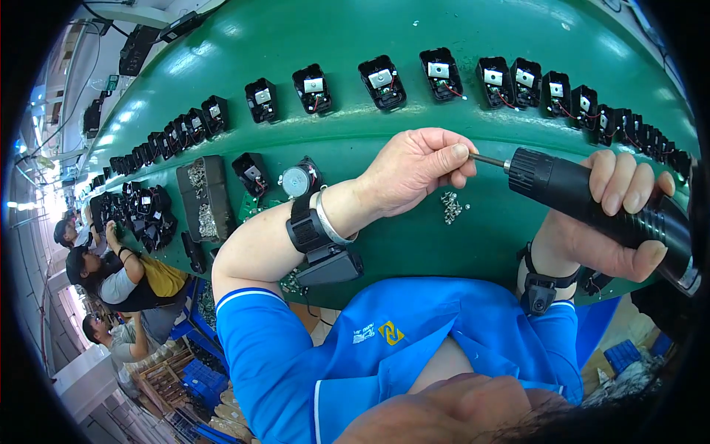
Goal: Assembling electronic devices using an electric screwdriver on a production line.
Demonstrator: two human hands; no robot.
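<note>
My right hand [621,200] is wrapped round the body of a black electric screwdriver [551,174], which lies nearly level and points left. At the tip of its thin bit [488,160], my left hand [425,166] is closed, thumb against the fingers; whether a screw sits between them is hidden. Below the left hand, a small pile of silver screws [451,207] lies on the green table [399,255]. Left of my left wrist are a round grey speaker-like part [296,181] and an open black housing [251,174] with wires inside.
A long curved row of black housings with metal plates [381,80] spans the table's far side. A grey tray [203,200] of small metal parts stands left, beside a heap of black parts [144,214]. Several people [122,277] work at the far left.
</note>
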